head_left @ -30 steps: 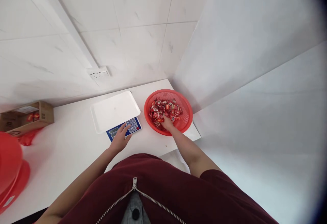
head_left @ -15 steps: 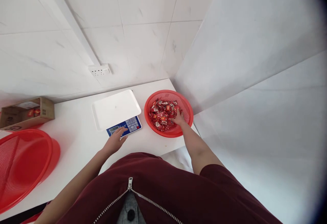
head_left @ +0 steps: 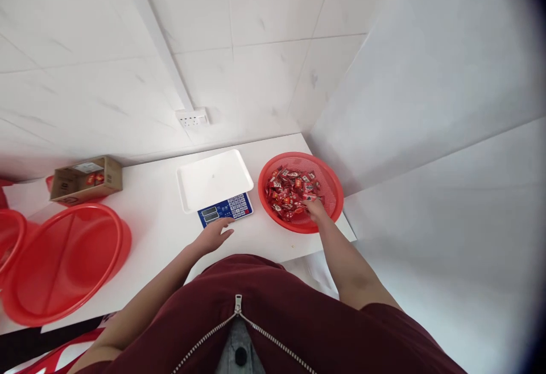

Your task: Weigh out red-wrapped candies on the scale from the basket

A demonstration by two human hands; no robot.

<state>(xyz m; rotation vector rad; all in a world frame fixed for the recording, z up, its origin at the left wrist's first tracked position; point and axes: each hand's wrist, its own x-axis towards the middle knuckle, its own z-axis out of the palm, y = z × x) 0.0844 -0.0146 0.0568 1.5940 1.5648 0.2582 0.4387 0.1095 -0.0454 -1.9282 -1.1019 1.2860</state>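
The right hand is inside the red basket, at the near right part of the red packets; its fingers are bent down to them, but whether they pinch one packet I cannot tell. The packets lie in a loose heap, mostly on the left and middle of the basket floor. The left hand is at the near edge of the blue scale, palm down, with the thumb spread from the fingers, and it grips nothing that can be seen. A white tray covers the far part of the scale (the keys and the display are in view). The basket stands just right of the scale, on the white table, near the wall corner.
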